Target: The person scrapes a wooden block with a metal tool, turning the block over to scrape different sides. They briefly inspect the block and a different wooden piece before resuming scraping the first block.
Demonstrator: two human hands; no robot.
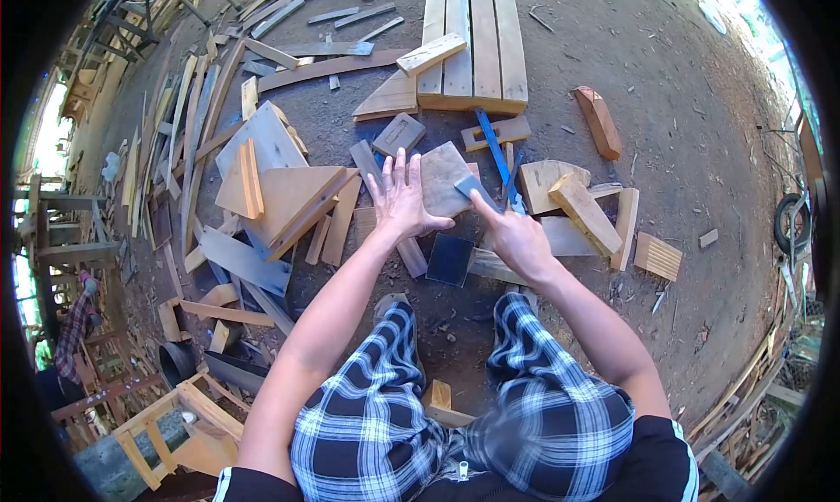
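A flat wooden board (444,176) with angled edges lies in front of me, between my hands. My left hand (402,197) is spread wide at the board's left edge, its thumb reaching under the lower edge, and it grips nothing. The fingers of my right hand (514,232) are closed on a small blue-grey block (473,187), which rests on the board's right part. Beside that hand, a blue saw-like tool (499,156) leans up and away. Below the board, a dark square sheet (450,259) lies on the ground.
A slatted wooden platform (472,51) stands ahead. Cut wood pieces (289,196) are heaped at the left, with long strips (197,134) beyond. At the right lie a thick wood block (584,213) and a reddish curved block (598,124). A person (73,331) is at the far left.
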